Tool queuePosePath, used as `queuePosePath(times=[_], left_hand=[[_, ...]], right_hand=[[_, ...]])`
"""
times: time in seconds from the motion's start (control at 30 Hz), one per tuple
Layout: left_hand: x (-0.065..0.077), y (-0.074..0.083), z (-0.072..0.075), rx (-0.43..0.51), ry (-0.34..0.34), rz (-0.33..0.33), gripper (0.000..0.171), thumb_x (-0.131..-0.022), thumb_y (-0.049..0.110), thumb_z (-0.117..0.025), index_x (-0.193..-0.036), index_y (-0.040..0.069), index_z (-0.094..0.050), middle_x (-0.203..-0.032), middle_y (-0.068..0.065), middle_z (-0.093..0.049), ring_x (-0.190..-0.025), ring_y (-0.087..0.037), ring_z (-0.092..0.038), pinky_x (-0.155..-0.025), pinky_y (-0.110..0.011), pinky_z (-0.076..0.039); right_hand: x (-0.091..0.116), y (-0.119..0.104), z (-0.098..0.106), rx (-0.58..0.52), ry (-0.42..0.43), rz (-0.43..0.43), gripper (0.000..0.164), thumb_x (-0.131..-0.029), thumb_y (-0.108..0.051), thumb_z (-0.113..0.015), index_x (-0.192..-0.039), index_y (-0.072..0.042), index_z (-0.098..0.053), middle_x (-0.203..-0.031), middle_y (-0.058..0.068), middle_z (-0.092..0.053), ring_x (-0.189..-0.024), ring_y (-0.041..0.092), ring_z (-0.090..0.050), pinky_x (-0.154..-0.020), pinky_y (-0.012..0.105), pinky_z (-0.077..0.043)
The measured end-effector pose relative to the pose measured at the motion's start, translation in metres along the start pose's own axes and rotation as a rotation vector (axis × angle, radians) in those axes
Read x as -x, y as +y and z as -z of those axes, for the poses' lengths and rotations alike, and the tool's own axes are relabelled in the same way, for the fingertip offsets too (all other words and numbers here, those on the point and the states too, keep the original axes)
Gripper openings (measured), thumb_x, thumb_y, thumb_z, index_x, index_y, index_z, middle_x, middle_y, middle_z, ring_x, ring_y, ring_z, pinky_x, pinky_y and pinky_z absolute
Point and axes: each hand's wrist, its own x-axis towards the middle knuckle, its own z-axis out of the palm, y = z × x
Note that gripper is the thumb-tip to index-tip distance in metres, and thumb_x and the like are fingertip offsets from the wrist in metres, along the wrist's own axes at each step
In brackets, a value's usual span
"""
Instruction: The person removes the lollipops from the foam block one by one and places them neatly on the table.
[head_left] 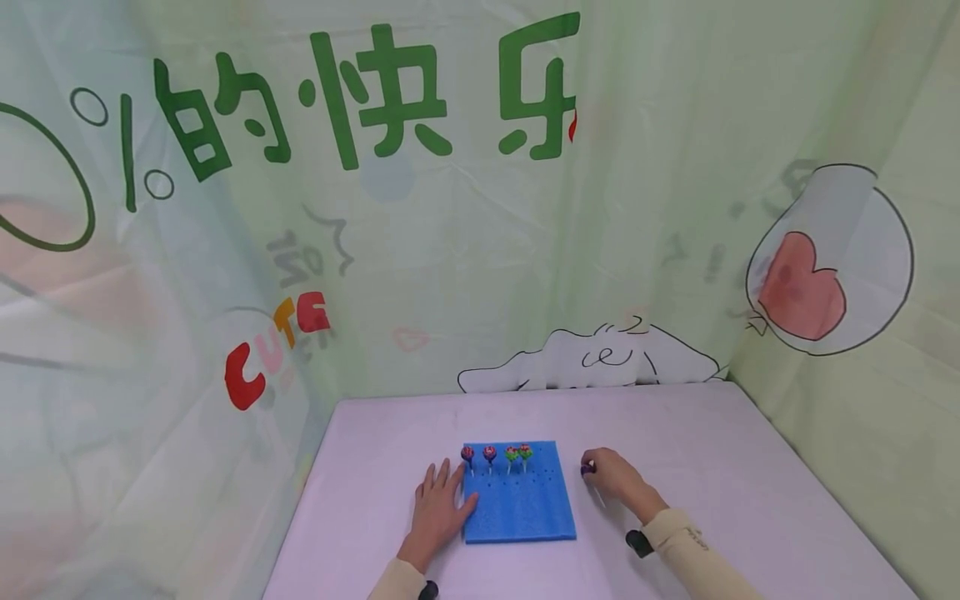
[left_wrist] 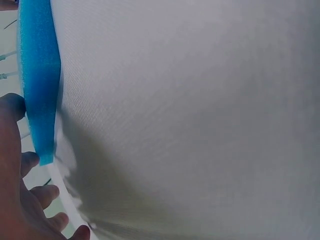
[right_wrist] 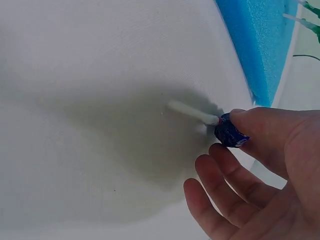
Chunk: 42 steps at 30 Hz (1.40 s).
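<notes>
Lollipop (right_wrist: pixel 231 132) wrapper pinched in the right hand (head_left: pixel 617 478), I see, above the table right of the blue foam board (head_left: pixel 517 510); the left hand (head_left: pixel 441 510), fingers spread, touches the board's left side. Four others (head_left: pixel 490 453) stand in it.

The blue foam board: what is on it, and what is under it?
On the blue foam board, two purple lollipops and two green lollipops stand near its far edge; the left hand overlaps its left edge. What lies directly beneath is hidden.
</notes>
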Motion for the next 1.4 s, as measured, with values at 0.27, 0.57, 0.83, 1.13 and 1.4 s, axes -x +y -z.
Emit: queuePosePath(times=[0.27,0.57,0.83,1.13,1.4], left_hand=[[-0.001,0.003,0.003,0.002,-0.002,0.002,0.069,-0.096,0.056,-0.056,-0.152,0.018,-0.045,-0.16,-0.017,-0.037,-0.15,-0.047,-0.026,-0.114,-0.066,-0.029],[0.002,0.007,0.008,-0.006,-0.011,0.009,0.069,-0.096,0.056,-0.056,-0.152,0.017,-0.045,-0.16,-0.017,-0.038,-0.149,-0.047,-0.027,-0.115,-0.066,-0.03],[0.002,0.007,0.008,0.006,-0.001,0.002,0.069,-0.096,0.056,-0.057,-0.151,0.015,-0.047,-0.158,-0.018,-0.04,-0.148,-0.047,-0.028,-0.114,-0.067,-0.03],[-0.003,-0.002,-0.004,-0.033,0.018,-0.007,0.07,-0.096,0.06,-0.054,-0.151,0.018,-0.046,-0.159,-0.015,-0.041,-0.149,-0.045,-0.028,-0.113,-0.065,-0.032],[-0.004,-0.005,-0.008,-0.045,0.007,0.001,0.071,-0.095,0.062,-0.054,-0.151,0.02,-0.047,-0.159,-0.014,-0.041,-0.149,-0.044,-0.028,-0.113,-0.064,-0.033]], right_hand=[[-0.001,-0.007,-0.005,0.094,0.161,0.076,0.036,-0.088,-0.018,-0.076,-0.119,-0.001,-0.066,-0.11,0.017,-0.066,-0.095,0.029,-0.065,-0.086,0.048,-0.057],[-0.004,-0.045,-0.017,0.093,0.32,0.321,0.041,-0.089,-0.02,-0.077,-0.126,-0.009,-0.065,-0.12,0.01,-0.066,-0.112,0.03,-0.064,-0.094,0.048,-0.055],[-0.011,-0.06,-0.032,0.138,0.351,0.405,0.04,-0.088,-0.021,-0.078,-0.124,-0.011,-0.066,-0.116,0.006,-0.067,-0.107,0.026,-0.065,-0.091,0.045,-0.057],[-0.013,-0.069,-0.039,0.202,0.389,0.41,0.036,-0.088,-0.021,-0.078,-0.12,-0.011,-0.066,-0.11,0.004,-0.067,-0.101,0.022,-0.065,-0.088,0.042,-0.057],[-0.013,-0.07,-0.042,0.174,0.394,0.403,0.035,-0.088,-0.018,-0.078,-0.12,-0.011,-0.065,-0.11,0.004,-0.066,-0.101,0.022,-0.065,-0.088,0.042,-0.057]])
